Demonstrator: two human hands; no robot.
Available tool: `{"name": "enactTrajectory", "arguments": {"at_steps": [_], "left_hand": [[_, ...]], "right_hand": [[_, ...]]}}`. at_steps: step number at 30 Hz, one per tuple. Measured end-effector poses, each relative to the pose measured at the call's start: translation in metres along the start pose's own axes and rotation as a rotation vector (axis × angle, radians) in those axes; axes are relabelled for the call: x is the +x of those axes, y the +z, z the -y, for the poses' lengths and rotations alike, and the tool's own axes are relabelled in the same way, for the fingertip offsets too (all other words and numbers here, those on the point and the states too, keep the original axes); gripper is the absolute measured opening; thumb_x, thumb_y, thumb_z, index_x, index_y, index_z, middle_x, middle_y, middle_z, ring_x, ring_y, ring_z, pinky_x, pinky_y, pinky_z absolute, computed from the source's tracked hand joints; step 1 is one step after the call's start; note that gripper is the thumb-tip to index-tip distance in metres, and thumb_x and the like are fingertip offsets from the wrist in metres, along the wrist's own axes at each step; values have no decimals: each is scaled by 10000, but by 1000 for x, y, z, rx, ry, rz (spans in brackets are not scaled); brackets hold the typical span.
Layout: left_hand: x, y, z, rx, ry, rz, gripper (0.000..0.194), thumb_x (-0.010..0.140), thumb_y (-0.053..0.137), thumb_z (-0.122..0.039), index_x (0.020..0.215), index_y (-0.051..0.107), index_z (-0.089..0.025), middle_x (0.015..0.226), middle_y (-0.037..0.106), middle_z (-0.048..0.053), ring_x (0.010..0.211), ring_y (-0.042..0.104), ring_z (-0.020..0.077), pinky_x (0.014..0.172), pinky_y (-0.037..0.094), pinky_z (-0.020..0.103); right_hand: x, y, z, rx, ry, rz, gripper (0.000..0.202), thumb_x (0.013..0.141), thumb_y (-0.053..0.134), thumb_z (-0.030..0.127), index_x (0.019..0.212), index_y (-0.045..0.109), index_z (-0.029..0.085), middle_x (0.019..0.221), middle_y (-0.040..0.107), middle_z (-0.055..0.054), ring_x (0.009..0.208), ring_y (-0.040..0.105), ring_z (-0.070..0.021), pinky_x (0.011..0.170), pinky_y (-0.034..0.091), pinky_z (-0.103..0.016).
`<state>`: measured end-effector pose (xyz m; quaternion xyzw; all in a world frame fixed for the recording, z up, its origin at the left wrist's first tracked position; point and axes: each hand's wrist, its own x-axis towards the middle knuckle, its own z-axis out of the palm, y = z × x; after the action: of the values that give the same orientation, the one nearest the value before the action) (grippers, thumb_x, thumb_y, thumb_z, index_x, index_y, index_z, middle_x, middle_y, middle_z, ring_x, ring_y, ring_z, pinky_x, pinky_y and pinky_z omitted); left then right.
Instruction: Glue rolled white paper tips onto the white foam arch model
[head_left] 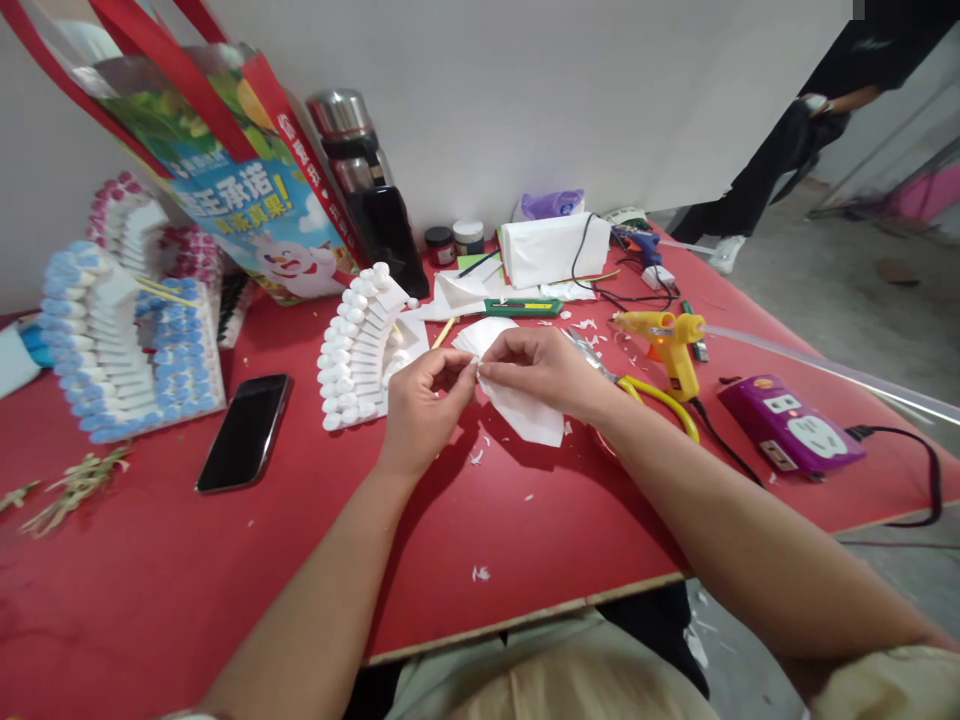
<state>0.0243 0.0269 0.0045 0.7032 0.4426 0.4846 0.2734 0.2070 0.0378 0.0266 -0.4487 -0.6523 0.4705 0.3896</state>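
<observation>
A white paper piece spreads out on both sides of its narrow, pinched middle above the red table. My left hand is closed in a pinch at that middle, thumb and index finger together. From the other side my right hand is closed on the same spot, its fingertips touching those of the left. What lies right between the fingertips is too small to make out. Close to my left hand stands a white curved model edged with rows of cotton-bud tips. Scissors with yellow handles lie partly hidden behind my right wrist.
On the right are a yellow glue gun and a purple power socket with cords. A green cutter knife lies behind my hands. Leftward are a phone, a blue-white model and a shopping bag. A person is beyond the table.
</observation>
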Motion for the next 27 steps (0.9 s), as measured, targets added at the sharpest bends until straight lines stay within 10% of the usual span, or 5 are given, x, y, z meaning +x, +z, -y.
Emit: {"name": "enactTrajectory", "arguments": {"at_steps": [4,17,27], "left_hand": [[-2,4,0,-16,-37,-31,76,907,686,-242,916,724,-177,753,712,-5,609,633,103,600,500,226],[-4,4,6,308,431,30,210,956,581,-116,1109,718,-157,1031,771,96,950,718,189,845,555,313],[-1,1,0,-147,-32,51,59,876,729,-218,914,769,-199,846,757,15,783,710,146,751,579,261]], "right_hand": [[0,5,-1,22,76,-76,163,742,718,305,708,659,157,665,617,2,616,512,-113,548,366,-247],[-2,6,-4,402,291,-125,121,657,720,178,612,609,165,498,554,37,429,463,-78,401,326,-215],[-2,4,0,344,303,-68,120,691,721,210,635,629,158,496,550,41,388,427,-61,375,281,-215]]}}
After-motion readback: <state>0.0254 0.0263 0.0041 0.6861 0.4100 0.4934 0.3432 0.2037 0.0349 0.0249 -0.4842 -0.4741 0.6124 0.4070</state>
